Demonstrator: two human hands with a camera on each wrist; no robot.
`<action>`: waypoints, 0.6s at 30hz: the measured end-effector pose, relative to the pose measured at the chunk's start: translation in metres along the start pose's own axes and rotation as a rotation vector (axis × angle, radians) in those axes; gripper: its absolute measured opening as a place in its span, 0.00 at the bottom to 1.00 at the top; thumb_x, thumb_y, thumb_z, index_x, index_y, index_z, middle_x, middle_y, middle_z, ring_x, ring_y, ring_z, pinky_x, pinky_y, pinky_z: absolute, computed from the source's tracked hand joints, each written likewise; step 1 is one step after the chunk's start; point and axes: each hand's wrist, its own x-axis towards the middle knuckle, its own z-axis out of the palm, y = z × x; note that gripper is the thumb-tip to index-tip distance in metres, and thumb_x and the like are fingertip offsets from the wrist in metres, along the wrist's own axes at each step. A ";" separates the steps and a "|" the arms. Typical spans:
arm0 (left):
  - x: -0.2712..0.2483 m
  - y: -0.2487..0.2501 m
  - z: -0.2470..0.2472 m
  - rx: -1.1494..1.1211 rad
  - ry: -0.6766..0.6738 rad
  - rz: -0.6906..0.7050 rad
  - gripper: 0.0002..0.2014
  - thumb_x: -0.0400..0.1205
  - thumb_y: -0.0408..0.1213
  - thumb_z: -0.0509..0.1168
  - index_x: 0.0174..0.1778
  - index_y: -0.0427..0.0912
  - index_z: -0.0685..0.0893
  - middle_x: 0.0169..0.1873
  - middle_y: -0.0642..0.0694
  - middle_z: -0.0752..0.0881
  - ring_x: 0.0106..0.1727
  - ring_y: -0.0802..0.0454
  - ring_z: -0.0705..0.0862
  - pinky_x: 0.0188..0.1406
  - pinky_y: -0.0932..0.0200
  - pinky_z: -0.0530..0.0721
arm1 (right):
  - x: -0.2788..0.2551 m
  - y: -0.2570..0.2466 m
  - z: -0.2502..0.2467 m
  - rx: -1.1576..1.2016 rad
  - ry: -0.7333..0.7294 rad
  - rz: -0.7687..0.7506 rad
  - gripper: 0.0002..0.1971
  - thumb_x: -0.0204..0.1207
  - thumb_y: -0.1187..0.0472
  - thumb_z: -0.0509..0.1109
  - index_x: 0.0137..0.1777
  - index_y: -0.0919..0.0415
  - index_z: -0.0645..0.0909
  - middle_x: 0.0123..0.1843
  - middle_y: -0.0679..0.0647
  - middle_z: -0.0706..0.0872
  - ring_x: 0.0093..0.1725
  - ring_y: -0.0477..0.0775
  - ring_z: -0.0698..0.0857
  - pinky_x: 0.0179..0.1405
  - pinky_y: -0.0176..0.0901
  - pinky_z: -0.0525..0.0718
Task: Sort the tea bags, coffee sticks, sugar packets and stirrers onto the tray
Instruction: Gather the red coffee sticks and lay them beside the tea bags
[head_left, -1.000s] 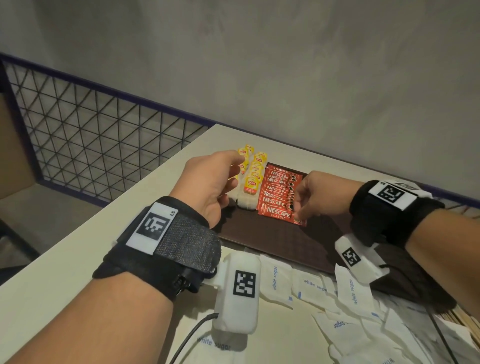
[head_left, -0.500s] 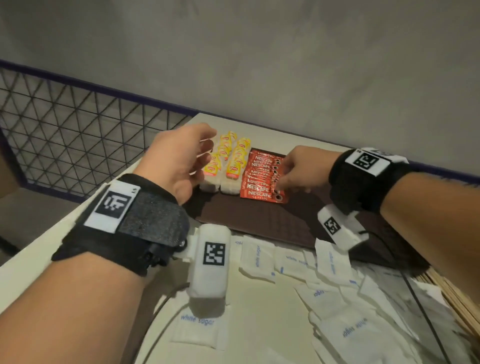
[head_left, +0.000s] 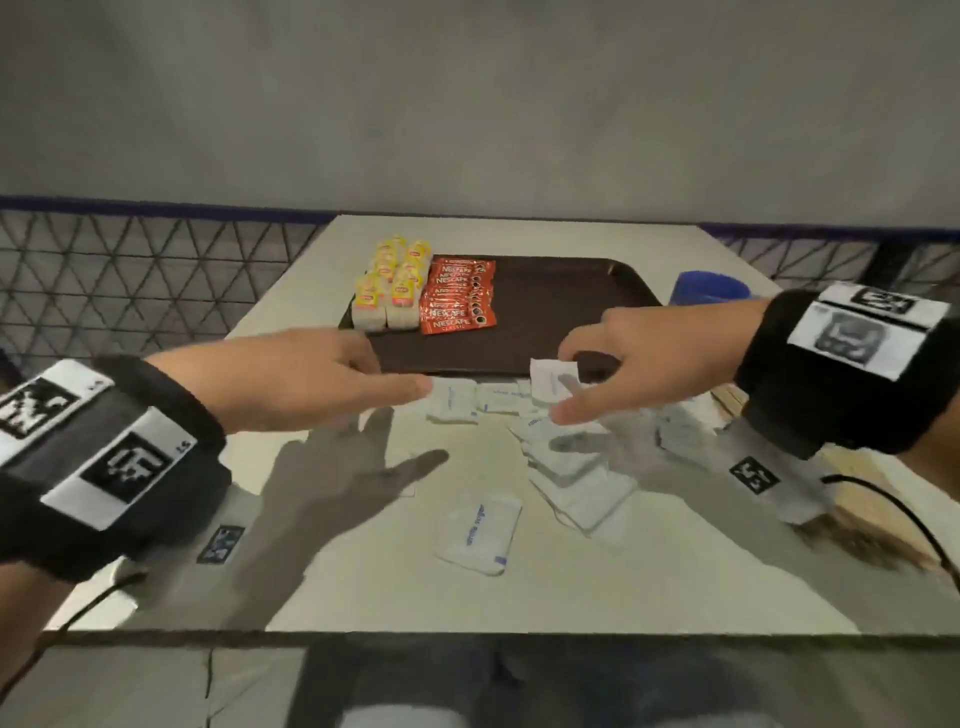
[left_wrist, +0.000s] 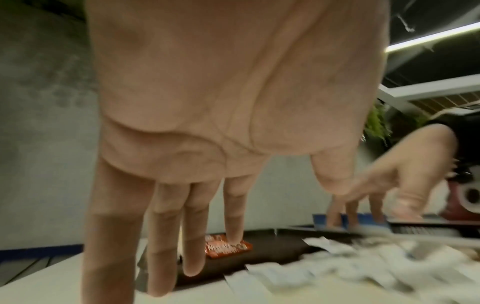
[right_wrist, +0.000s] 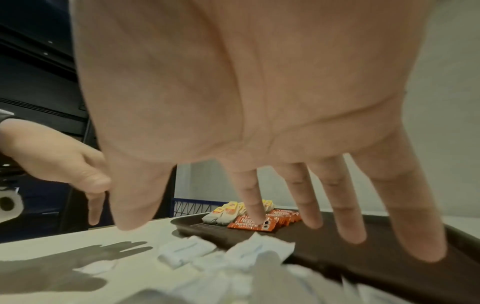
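The dark brown tray (head_left: 561, 317) lies at the far middle of the table. Yellow-tagged tea bags (head_left: 390, 288) stand in two rows in its left corner, with red coffee sticks (head_left: 457, 299) fanned beside them. White sugar packets (head_left: 566, 457) lie scattered on the table before the tray, and one (head_left: 545, 375) leans on its front rim. My left hand (head_left: 395, 374) hovers flat by the tray's front left corner, its fingers (left_wrist: 192, 246) straight and holding nothing. My right hand (head_left: 563, 382) hangs spread over the packets, its fingers (right_wrist: 348, 216) straight and holding nothing.
A blue cup (head_left: 709, 288) stands right of the tray. What looks like wooden stirrers (head_left: 730, 397) lies at the right, mostly hidden under my right wrist. A wire mesh railing (head_left: 130, 270) runs behind the table on the left. The table's near edge (head_left: 467, 631) is close to me.
Both hands have drawn back from the tea bags and coffee sticks to the sugar packets near the tray's front. Their fingers have straightened. The view now looks further down.
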 end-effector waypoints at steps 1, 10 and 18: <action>-0.012 0.002 0.007 0.071 -0.069 -0.003 0.45 0.67 0.83 0.56 0.73 0.58 0.79 0.68 0.54 0.84 0.66 0.52 0.83 0.71 0.48 0.78 | -0.007 -0.001 0.007 0.008 -0.015 0.019 0.51 0.61 0.13 0.59 0.82 0.38 0.64 0.72 0.47 0.73 0.66 0.52 0.80 0.69 0.51 0.79; -0.048 0.034 0.097 0.229 -0.089 0.114 0.38 0.74 0.81 0.52 0.63 0.51 0.74 0.65 0.45 0.79 0.66 0.42 0.77 0.68 0.39 0.79 | -0.023 -0.043 0.085 -0.050 0.100 0.102 0.45 0.72 0.19 0.56 0.84 0.43 0.60 0.86 0.60 0.61 0.82 0.69 0.65 0.75 0.67 0.72; -0.039 0.053 0.153 0.178 0.182 0.206 0.34 0.91 0.56 0.46 0.91 0.43 0.50 0.90 0.41 0.56 0.90 0.38 0.53 0.88 0.35 0.55 | -0.028 -0.058 0.092 -0.084 0.213 0.002 0.24 0.85 0.38 0.59 0.75 0.48 0.72 0.72 0.58 0.73 0.72 0.66 0.71 0.61 0.59 0.76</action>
